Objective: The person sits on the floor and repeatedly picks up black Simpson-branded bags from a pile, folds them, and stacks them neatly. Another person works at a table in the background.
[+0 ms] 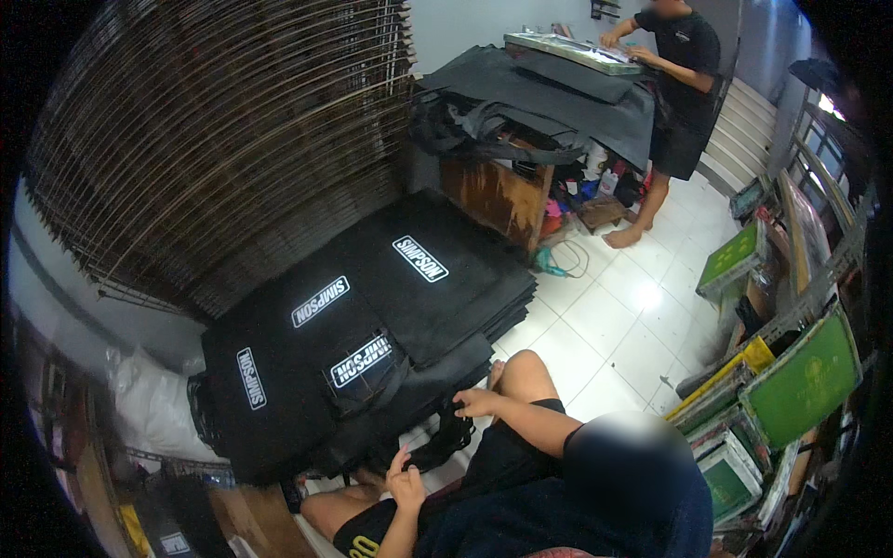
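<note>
A low stack of black fabric sheets (307,381) with white printed labels lies in front of me. At its near right side, my right hand (476,403) is closed, its fingers curled at the upper edge of a bunched black fabric piece (445,442). My left hand (406,484) is held up before the stack, partly open with a finger stretched upward, and nothing shows in it. A black wire-like frame (361,363) lies over one label on the stack. The lower folds of the bunched fabric blend into my dark shorts.
A tall wire drying rack (233,139) stands at the left, beside white plastic bags (158,400). At the back, a co-worker (686,84) works at a framed screen (577,51) on a table covered in black sheets (558,102). Green-meshed frames (805,381) lean at the right.
</note>
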Available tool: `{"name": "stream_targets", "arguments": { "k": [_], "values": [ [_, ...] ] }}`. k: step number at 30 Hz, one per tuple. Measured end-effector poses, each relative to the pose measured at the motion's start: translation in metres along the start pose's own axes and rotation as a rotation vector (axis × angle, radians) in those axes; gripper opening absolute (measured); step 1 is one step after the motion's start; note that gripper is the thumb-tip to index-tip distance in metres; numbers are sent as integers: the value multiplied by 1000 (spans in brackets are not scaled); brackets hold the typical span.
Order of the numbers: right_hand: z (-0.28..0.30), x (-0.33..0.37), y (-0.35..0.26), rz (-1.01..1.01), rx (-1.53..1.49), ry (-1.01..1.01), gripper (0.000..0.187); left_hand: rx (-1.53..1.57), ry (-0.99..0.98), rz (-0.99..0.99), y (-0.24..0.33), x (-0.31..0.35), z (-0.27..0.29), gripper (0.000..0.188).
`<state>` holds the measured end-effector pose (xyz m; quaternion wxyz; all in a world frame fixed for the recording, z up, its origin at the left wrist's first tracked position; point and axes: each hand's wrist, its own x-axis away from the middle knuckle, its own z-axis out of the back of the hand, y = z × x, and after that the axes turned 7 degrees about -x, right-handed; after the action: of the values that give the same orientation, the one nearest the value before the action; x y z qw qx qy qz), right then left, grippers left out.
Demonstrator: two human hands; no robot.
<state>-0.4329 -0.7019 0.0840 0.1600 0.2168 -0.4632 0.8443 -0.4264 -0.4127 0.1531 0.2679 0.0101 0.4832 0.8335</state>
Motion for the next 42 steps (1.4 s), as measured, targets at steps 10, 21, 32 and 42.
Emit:
{"name": "stream_targets", "arguments": {
  "k": [10, 21, 32, 42],
  "values": [
    [11, 2, -9, 35, 44, 25, 57, 24, -560, 463, -20, -2, -15, 44],
    [7, -4, 1, 59, -3, 36, 56, 0, -644, 494, -6, -7, -9, 65],
    [43, 24, -44, -49, -792, 17, 45, -13, -664, 561, -13, -4, -9, 73],
    [282, 99, -93, 550, -1070, 545, 44, -3, -610, 540, -26, -1, -16, 72]
  ]
}}
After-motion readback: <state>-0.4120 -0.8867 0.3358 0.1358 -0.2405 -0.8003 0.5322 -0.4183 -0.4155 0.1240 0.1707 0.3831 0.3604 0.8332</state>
